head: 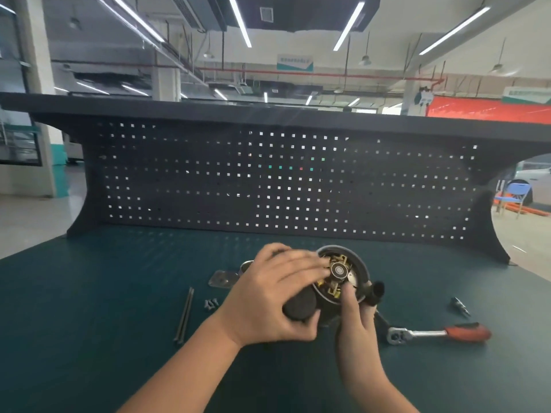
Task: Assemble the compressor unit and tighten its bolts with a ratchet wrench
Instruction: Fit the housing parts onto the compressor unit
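The compressor unit (359, 265) is a dark round housing, its open end tilted toward me, with a bearing and brass parts showing inside. My left hand (277, 296) lies over its left side, fingers reaching across the rim to the inner parts, thumb wrapped around the black body below. My right hand (356, 318) grips the housing from below right, thumb up on the rim. A ratchet wrench (438, 333) with a red handle lies on the bench to the right. Two long bolts (185, 315) lie side by side at the left.
A green mat covers the bench (104, 293). A flat metal plate (222, 278) and a few small screws (211, 304) lie left of the unit. A socket bit (460, 306) lies at the right. A black pegboard (283, 180) stands behind.
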`<action>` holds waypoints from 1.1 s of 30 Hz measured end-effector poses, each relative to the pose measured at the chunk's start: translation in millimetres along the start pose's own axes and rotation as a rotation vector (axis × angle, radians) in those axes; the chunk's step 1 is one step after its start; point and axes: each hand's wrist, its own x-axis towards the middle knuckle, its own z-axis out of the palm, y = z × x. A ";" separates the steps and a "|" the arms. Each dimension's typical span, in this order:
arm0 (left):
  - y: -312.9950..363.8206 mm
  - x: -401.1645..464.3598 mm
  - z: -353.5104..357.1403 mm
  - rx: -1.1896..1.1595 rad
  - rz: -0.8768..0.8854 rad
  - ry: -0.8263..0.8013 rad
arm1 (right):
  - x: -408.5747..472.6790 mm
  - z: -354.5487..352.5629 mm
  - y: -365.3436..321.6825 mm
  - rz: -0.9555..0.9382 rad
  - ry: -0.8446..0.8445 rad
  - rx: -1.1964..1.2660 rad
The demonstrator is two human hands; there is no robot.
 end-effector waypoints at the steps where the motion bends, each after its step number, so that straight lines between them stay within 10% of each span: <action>1: 0.3 -4.7 -1.3 0.045 -0.053 -0.035 | -0.8 0.6 2.7 0.003 0.009 0.073; 7: -5.2 -31.9 -19.6 -0.099 -0.787 -0.170 | 2.7 -1.8 0.0 -0.098 -0.001 0.021; 11: -11.6 -43.2 -22.1 -0.109 -0.732 -0.248 | -3.7 -12.9 -11.0 -0.271 0.005 -0.547; 33: -16.1 -59.9 -5.3 0.015 -0.704 -0.648 | 4.8 -41.7 9.1 -0.312 -0.116 -1.240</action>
